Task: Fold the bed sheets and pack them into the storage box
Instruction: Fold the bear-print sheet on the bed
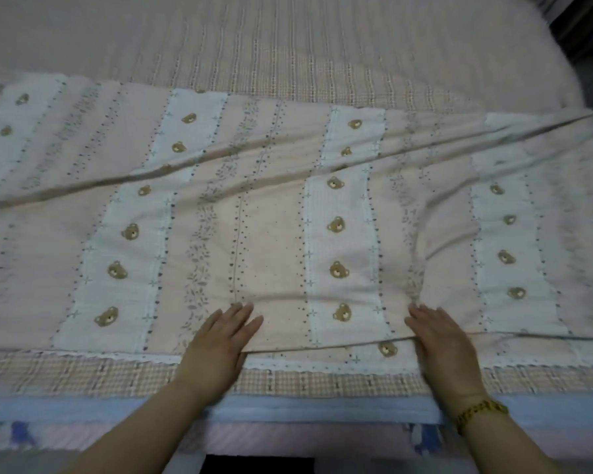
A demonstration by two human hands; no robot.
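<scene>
One pink-and-white striped cotton bed sheet [271, 234] printed with brown bear faces lies spread across the bed [322, 46], doubled over so that two layers show at its near edge. Two hands press flat on that edge, fingers straight and grasping nothing: the left hand [220, 340] and the right hand [442, 340], well apart. One gold bracelet [481, 410] circles the right wrist.

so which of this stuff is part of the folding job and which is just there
Part of the job: bear-print sheet; left hand and right hand, both flat on its near edge.
Just there: checked bedspread underneath; gold bracelet on the right wrist.
</scene>
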